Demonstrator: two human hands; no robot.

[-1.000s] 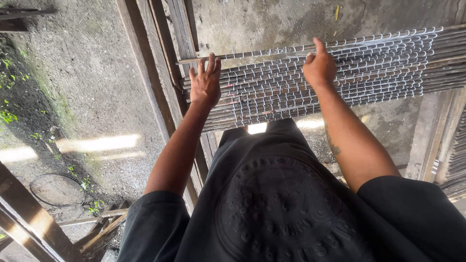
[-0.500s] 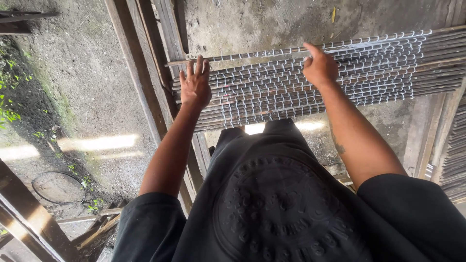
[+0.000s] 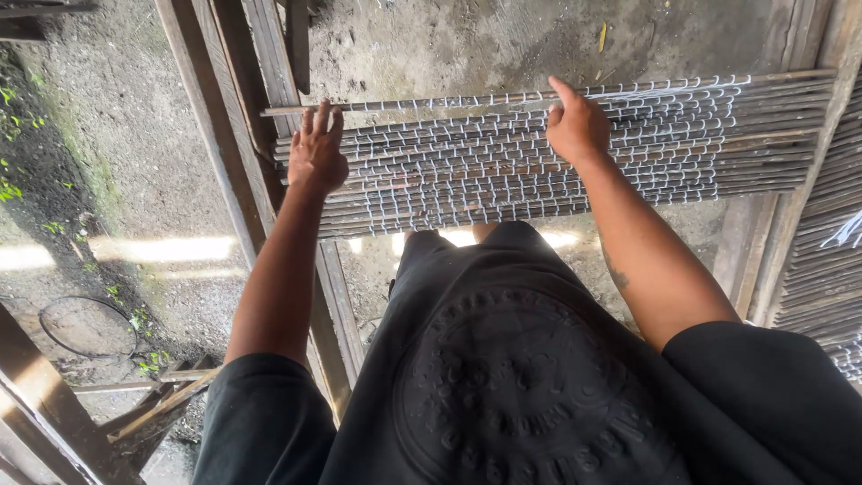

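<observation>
A mat of thin bamboo slats (image 3: 467,171) bound with rows of white cord stretches across a wooden frame in front of me. My left hand (image 3: 317,151) lies flat on the mat's left end, fingers spread and pointing away. My right hand (image 3: 577,126) rests on the upper slats near the middle, fingers curled, with the forefinger pressing the top slat (image 3: 404,105). Neither hand holds anything loose. My black shirt (image 3: 521,377) hides the near side of the frame.
Long wooden beams (image 3: 224,144) run away from me at the left of the mat. A wooden post (image 3: 813,153) and more stacked slats (image 3: 826,278) stand at the right. Below lies a concrete floor with a wire ring (image 3: 85,328) and scrap wood (image 3: 144,404).
My left hand has slid a little leftward and nearer along the mat's left end. The right hand has shifted slightly left on the top slats. The view has tilted a bit.
</observation>
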